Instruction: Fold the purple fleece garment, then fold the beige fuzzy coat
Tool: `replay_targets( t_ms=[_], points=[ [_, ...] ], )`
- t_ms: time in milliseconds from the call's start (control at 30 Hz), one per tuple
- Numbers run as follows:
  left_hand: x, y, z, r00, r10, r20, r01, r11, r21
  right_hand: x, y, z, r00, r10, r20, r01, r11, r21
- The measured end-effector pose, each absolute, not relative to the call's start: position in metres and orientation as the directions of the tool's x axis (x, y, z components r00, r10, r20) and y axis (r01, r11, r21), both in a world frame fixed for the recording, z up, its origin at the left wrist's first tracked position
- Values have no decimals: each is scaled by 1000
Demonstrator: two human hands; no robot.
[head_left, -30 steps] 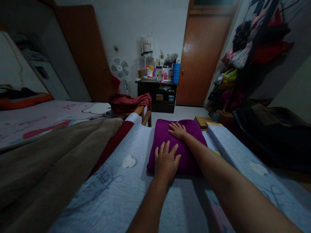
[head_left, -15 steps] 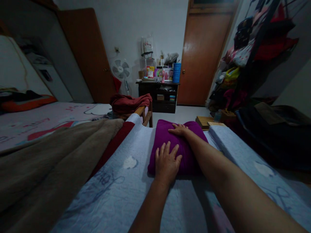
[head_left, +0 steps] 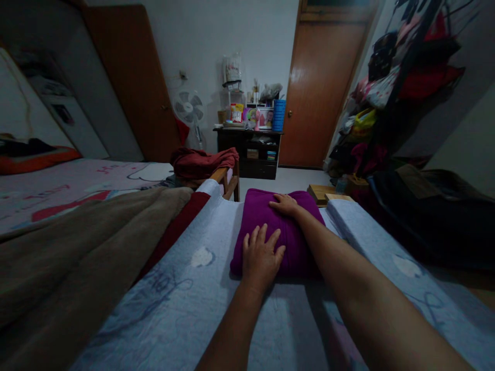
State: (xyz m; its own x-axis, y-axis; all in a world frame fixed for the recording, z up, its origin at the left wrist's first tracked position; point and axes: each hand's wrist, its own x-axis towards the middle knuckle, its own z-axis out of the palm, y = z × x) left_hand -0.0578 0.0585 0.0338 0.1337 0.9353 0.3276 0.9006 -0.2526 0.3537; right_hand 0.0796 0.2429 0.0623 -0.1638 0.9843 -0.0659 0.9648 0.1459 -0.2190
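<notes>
A purple folded cloth bundle [head_left: 297, 252], soft and roughly square, lies on the light blue patterned bed sheet [head_left: 216, 319]; I cannot tell whether it is a garment or a blanket. My left hand [head_left: 263, 257] rests flat on its near left part with the fingers spread. Farther back, my right hand [head_left: 284, 204] lies on the far part of the bundle, fingers stretched out toward the left. Both palms press on top of the cloth, and neither hand grips it.
A brown fleecy blanket [head_left: 96, 257] covers the left side. Dark red cloth [head_left: 204, 162] hangs over a wooden bed rail [head_left: 222, 178]. To the right are a folded pale blue pad [head_left: 379, 242] and a dark bag-like pile [head_left: 436, 216]. A black cabinet [head_left: 247, 167] stands at the back wall.
The whole view has shifted slightly, so everything sits a little farther left. Both hands stay on the purple bundle in nearly the same places.
</notes>
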Motion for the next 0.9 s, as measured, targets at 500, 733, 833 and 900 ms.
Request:
replay_targets(
  t_ms=[500,733,833,900],
  points=[
    [-56,57,34,140,929,344,905,-261,337,116,215,44,46,993,-104,969,-70,-235],
    [-57,57,36,134,930,341,901,-258,349,133,197,64,19,991,134,885,46,-463],
    [-59,58,37,135,933,333,891,-262,371,156,174,68,214,949,232,742,-3,-671],
    [-62,60,39,146,933,328,880,-274,387,171,153,66,371,913,170,565,-77,-822]
  ],
)
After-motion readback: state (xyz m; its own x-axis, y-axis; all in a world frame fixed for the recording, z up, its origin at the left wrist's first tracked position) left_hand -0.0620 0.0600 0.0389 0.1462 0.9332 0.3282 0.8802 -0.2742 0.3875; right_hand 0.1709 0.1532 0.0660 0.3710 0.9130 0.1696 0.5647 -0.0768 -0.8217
